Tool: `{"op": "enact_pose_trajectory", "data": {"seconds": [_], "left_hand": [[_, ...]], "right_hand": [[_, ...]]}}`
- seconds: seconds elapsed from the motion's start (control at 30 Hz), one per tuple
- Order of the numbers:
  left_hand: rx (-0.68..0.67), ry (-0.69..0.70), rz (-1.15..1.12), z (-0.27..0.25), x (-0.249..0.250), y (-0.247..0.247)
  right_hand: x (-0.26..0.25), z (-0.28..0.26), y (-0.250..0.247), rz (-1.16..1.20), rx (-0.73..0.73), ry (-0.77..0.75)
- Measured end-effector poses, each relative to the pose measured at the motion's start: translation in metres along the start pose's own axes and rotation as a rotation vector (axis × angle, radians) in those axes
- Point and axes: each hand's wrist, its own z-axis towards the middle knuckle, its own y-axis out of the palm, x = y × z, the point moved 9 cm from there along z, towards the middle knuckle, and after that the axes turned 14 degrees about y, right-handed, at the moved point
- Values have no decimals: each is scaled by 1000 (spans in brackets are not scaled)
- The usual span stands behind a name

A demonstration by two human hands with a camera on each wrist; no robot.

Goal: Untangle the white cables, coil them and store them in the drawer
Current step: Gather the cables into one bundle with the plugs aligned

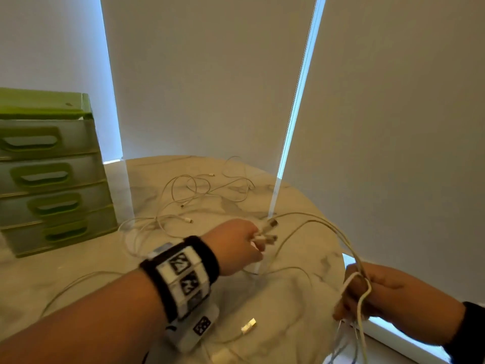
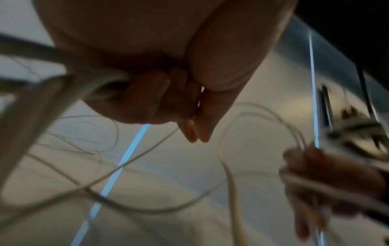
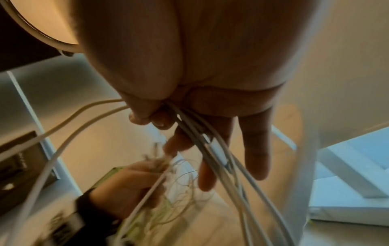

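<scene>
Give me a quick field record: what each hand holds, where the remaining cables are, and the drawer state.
left hand: grips the plug ends of white cables above the table
right hand: holds several white cable strands looped around it, ends hanging below
cables between hands: slack arcs running from the left hand to the right
loose white cables on table: tangled, spread toward the far side
round marble-pattern table: a loose silver USB plug lies near the left wrist
green plastic drawer unit: at the left, all four drawers closed
</scene>
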Motion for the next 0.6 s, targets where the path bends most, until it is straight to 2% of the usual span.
{"op": "enact_pose_trajectory", "data": {"seconds": [0.07, 0.13, 0.23, 0.37, 0.47, 0.6], "left_hand": [[-158, -9, 187, 15, 6, 22], [-280, -2, 271, 26, 8, 41], [-343, 42, 329, 34, 16, 59], [-284, 6, 416, 44, 16, 57], [-165, -79, 476, 57, 0, 23], [-73, -217, 643, 60, -26, -35]], "right_hand": [[-8, -3, 8, 7, -20, -48], [-12, -7, 9, 22, 0, -91], [-11, -13, 10, 79, 0, -117], [-13, -26, 4, 11, 63, -128], [-23, -44, -6, -94, 105, -123], [-4, -58, -42, -238, 193, -4]]}}
